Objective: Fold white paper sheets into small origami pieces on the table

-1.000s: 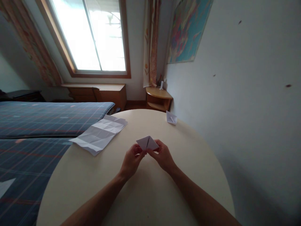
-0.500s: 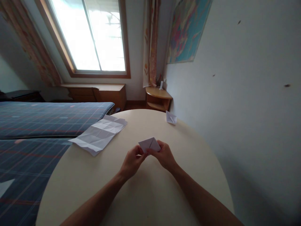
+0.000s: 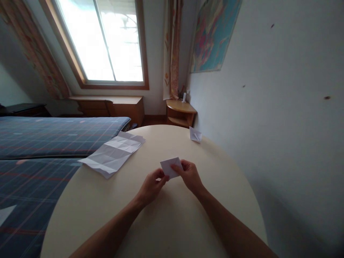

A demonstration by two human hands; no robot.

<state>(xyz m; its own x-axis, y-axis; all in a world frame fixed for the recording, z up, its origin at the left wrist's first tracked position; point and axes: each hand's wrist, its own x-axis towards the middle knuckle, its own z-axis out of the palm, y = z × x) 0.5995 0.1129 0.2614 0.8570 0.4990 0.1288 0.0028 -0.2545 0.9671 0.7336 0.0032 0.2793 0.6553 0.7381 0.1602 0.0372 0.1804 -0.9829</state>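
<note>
Fingertips [image 3: 162,175] pinch folded paper [image 3: 170,166] above table [image 3: 166,222]

Head view: left hand [image 3: 151,187] and right hand [image 3: 190,176] close on the folded paper, held just over the table (a creased sheet [image 3: 113,154] lies apart); uneven pressure could skew its folds.

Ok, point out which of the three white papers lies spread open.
The creased sheet at the left edge of the table. The piece pinched between left hand and right hand is folded small; the small paper by the wall is folded too.
</note>
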